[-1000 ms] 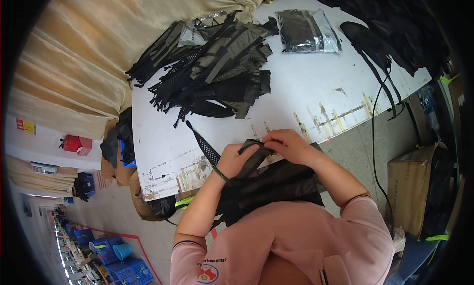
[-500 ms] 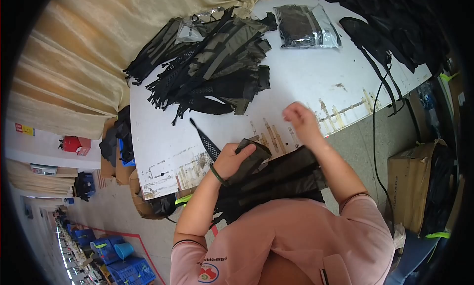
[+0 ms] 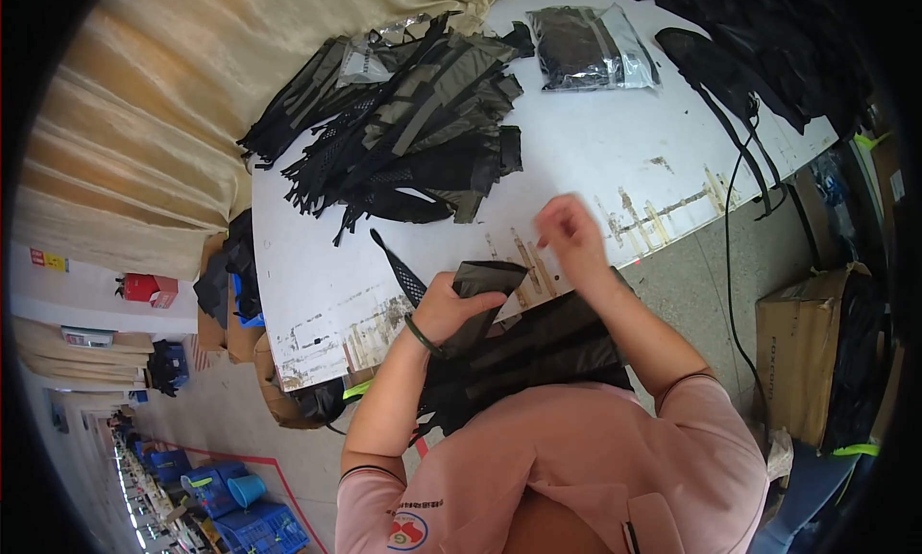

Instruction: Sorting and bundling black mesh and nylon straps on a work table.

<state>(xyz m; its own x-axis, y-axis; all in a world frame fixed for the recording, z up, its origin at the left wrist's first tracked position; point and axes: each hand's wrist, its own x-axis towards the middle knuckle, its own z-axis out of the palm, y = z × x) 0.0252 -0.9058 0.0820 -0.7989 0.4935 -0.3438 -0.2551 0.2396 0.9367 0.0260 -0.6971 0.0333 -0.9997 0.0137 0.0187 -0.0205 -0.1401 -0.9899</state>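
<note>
My left hand (image 3: 451, 306) grips a dark olive fabric piece (image 3: 488, 287) at the near edge of the white worktable (image 3: 595, 141); a black mesh strap (image 3: 399, 268) trails from it across the table. My right hand (image 3: 569, 229) hovers just above the table to the right, fingers loosely curled, holding nothing. A bundle of black and olive fabric pieces (image 3: 538, 348) lies against my lap below both hands.
A big heap of black and olive straps and panels (image 3: 403, 136) covers the far left of the table. A clear bag of black parts (image 3: 588, 47) lies at the back. Black fabric (image 3: 768, 45) drapes at the right. A cardboard box (image 3: 802, 352) stands on the floor to the right.
My right hand has let go of the fabric piece and lifted up and to the right. My left hand keeps its hold on the piece.
</note>
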